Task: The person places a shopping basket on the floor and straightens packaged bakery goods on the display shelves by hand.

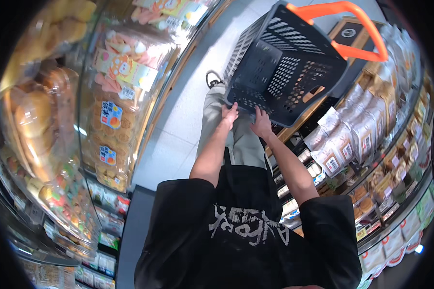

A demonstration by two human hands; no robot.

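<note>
A dark grey perforated plastic shopping basket stands tilted before my legs, its open mouth facing me. Its orange handle sticks out at the upper right. My left hand grips the basket's near rim, fingertips over the edge. A short way to the right on that same rim is my right hand, its fingers reaching over to the inner side. The undersides of both grips are hidden.
On the left, a display shelf bears packaged cakes and bread. Bagged goods fill a shelf close on the right, with boxed pastries beside them. Pale floor tiles run between the displays.
</note>
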